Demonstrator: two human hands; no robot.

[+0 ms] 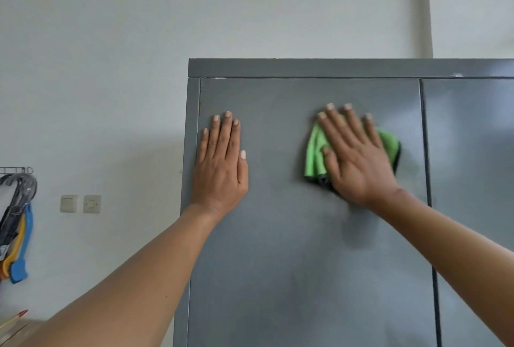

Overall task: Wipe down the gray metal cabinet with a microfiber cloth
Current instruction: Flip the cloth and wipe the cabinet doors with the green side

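head view. i face the gray metal cabinet (pixel 306 263), standing against a pale wall (pixel 111 40). my left hand (pixel 221 163) lies flat, fingers straight and together, on the upper left of the left door (pixel 278 277), just beside its hinge edge; it grasps nothing and seems to brace the panel. my right hand (pixel 358 160) is also flat, fingers spread, pressing the green microfiber cloth (pixel 315 152) against the same door, upper right, near the seam with the right door (pixel 472 179). the cloth is bunched under my palm, green folds showing to the left of it and a dark edge below. the hand is slightly blurred, so i judge a wiping stroke is under way.

progress, judged only: the cloth is high on the left door. a faint dull patch shows below my right wrist; i cannot tell if it is moisture, dust or shadow. the lower door, the right door and the top rail (pixel 333 68) look no different, so most of the cabinet probably remains.

off to the left: two wall switches (pixel 80 204) and hanging brushes (pixel 19 249).
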